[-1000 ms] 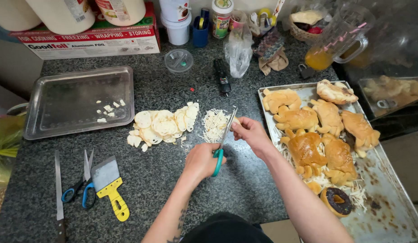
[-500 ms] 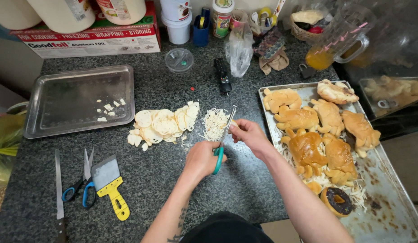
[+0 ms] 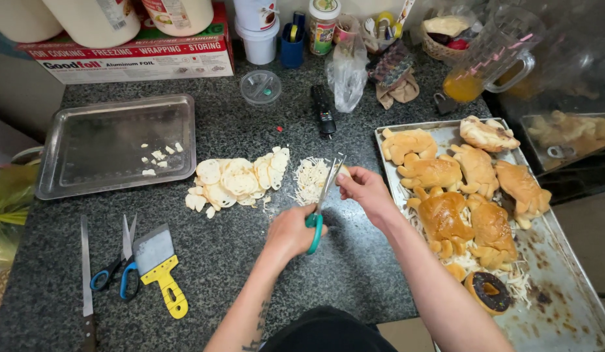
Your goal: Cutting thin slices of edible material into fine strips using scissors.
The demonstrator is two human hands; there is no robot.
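Observation:
My left hand [image 3: 290, 231] grips the teal handles of a pair of scissors [image 3: 323, 199], whose blades point away from me. At the blade tips my right hand [image 3: 365, 190] pinches a small pale piece of food. Just left of the blades lies a small heap of thin white shreds [image 3: 310, 179] on the dark granite counter [image 3: 263, 130]. Further left lies a pile of round white slices [image 3: 240, 179].
A baking tray [image 3: 563, 306] on the right holds several golden pastries [image 3: 459, 195] and a chocolate doughnut [image 3: 489, 291]. At the left stand a metal tray with crumbs [image 3: 113, 146], a knife [image 3: 86, 274], blue scissors [image 3: 120, 267] and a yellow-handled scraper [image 3: 160, 267]. Containers, a remote and a pitcher line the back.
Both hands and the scissors have stayed over the shred heap, with only slight shifts. Nothing else has moved.

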